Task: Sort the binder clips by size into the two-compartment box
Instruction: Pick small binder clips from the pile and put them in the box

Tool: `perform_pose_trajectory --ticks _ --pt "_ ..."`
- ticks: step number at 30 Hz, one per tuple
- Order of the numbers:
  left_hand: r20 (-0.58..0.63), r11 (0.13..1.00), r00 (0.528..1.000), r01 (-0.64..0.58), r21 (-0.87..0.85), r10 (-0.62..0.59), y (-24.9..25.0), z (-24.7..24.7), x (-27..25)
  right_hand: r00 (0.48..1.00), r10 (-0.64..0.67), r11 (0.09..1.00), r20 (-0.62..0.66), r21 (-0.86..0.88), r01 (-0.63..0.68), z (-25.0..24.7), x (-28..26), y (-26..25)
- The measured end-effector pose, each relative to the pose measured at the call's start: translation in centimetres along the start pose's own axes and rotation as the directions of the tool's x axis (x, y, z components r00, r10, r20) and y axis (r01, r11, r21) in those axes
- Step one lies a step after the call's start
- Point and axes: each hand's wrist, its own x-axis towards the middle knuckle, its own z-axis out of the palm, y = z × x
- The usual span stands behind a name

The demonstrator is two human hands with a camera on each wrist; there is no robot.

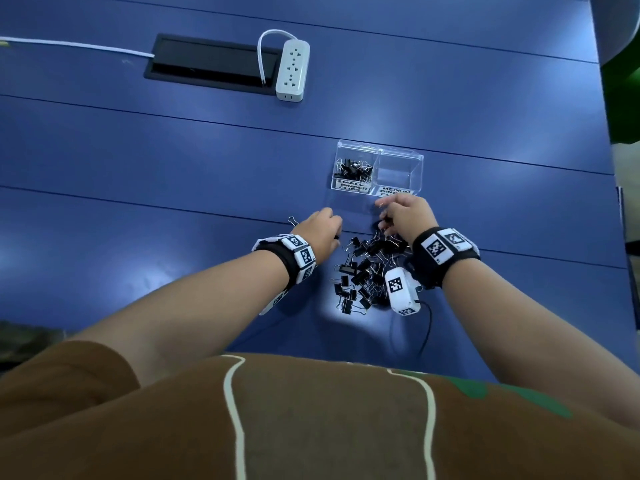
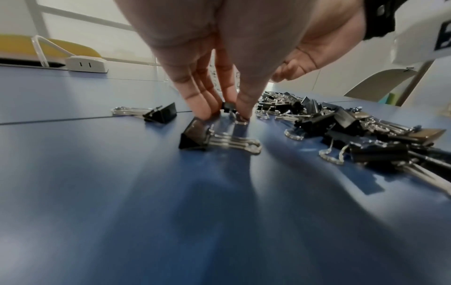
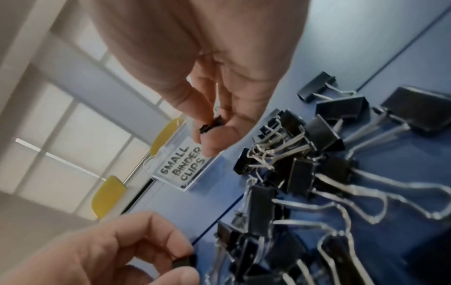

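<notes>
A clear two-compartment box [image 1: 398, 154] stands on the blue table. Its left compartment, labelled SMALL BINDER CLIPS [image 3: 183, 167], holds several small black clips [image 1: 353, 168]. The right one, labelled MEDIUM, looks empty. A pile of black binder clips [image 1: 367, 271] lies in front of the box, between my wrists. My left hand [image 2: 231, 111] is at the pile's left edge and pinches a small clip [image 2: 229, 106] against the table. My right hand [image 3: 209, 127], just in front of the box, pinches another small clip [image 3: 211, 123] above the pile [image 3: 305, 173].
Two medium clips [image 2: 195, 135] [image 2: 162, 114] lie apart from the pile beside my left fingers. A white power strip [image 1: 292, 69] and a black cable hatch [image 1: 211, 62] sit far back left. The table's edge runs down the right side.
</notes>
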Motion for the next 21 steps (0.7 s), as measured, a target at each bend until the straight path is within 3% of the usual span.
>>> perform_pose_trajectory --ticks 3,4,6,9,11,12,16,21 --pt "-0.008 1.0 1.0 -0.005 -0.021 0.005 -0.1 0.0 -0.2 0.993 0.066 0.989 0.096 0.123 -0.078 0.5 -0.4 0.1" --pt "-0.008 0.999 1.0 -0.006 -0.048 0.006 -0.1 0.0 -0.4 0.99 0.053 0.995 0.128 0.079 -0.063 0.8 -0.5 0.2" --pt "-0.012 0.992 1.0 0.009 -0.124 -0.011 -0.1 -0.2 -0.7 0.982 -0.02 0.983 0.187 -0.177 0.054 1.3 -0.7 0.4" --pt "-0.014 0.982 0.998 0.052 -0.18 -0.055 0.3 -0.7 -1.5 0.951 -0.14 0.736 0.274 -0.613 0.286 2.1 -0.7 0.8" --pt "0.012 0.981 0.997 0.08 -0.178 -0.079 0.7 -0.8 -2.4 0.924 -0.15 0.574 0.352 -0.73 0.371 2.6 -0.4 1.3" --pt "0.025 0.981 0.996 0.089 -0.174 -0.086 0.9 -0.7 -2.7 0.918 -0.145 0.537 0.37 -0.75 0.387 2.8 -0.3 1.6" --pt "0.056 0.985 0.996 0.08 -0.153 -0.072 1.5 0.7 -3.3 0.937 -0.152 0.568 0.316 -0.748 0.344 3.2 -0.3 1.7" --pt "0.077 0.999 0.997 0.026 -0.041 -0.023 1.9 2.6 -3.4 0.961 -0.161 0.704 0.223 -0.656 0.27 3.4 -0.4 1.4"
